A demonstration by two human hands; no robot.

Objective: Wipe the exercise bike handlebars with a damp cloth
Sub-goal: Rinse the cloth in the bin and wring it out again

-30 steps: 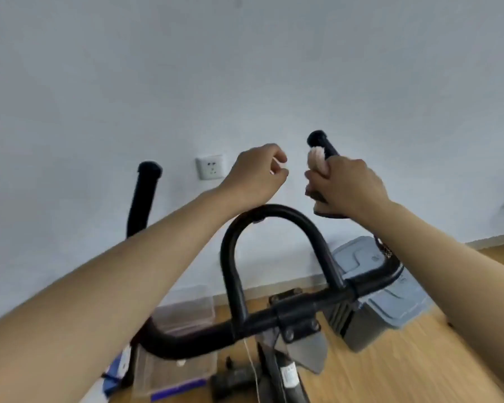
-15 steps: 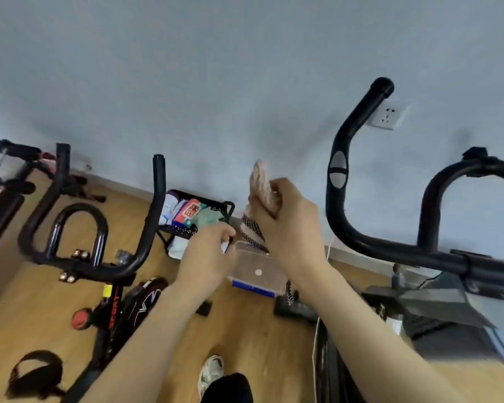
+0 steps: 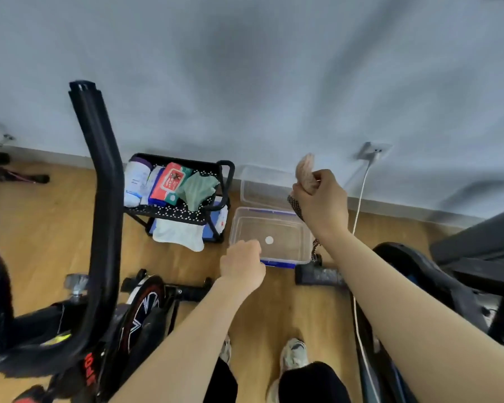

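OK so my R hand (image 3: pixel 322 199) was up in the air, fingers and thumb wrapped tight round the cloth (image 3: pixel 304 170). It was pinkish and bunched, its top poking out above my fist, and a black-and-white patterned strap (image 3: pixel 295 207) hung down from under the same hand. The cloth sat well apart from the handlebar (image 3: pixel 102 184), the tall black one on the bike at my L, which rose near-upright w/ its capped end at the top. My L hand (image 3: pixel 242 264) was lower, back of it toward me, fingers curled under, over the near rim of the clear tub (image 3: pixel 236 228) as seen from my head. The fingertips were hidden, so I couldn't tell if they held anything. The tub sat on the wood floor (image 3: pixel 41 228), blue trim along its edge, w/ a second clear tub (image 3: pixel 262 184) just behind it by the wall (image 3: pixel 245 68). L of the tubs stood a black wire rack (image 3: pixel 227 175): a white canister (image 3: pixel 136 178), a red wipes pack (image 3: pixel 172 178) and a green rag (image 3: pixel 198 190) on the top shelf, a white rag (image 3: pixel 178 234) drooping off the bottom one. A white cable (image 3: pixel 361 193) ran down from the wall socket (image 3: pixel 374 149), passing behind my R forearm. The dark frame of another bike (image 3: pixel 413 269) was at my R, blurred. My shoes (image 3: pixel 294 354) showed btwn my arms at the bottom.
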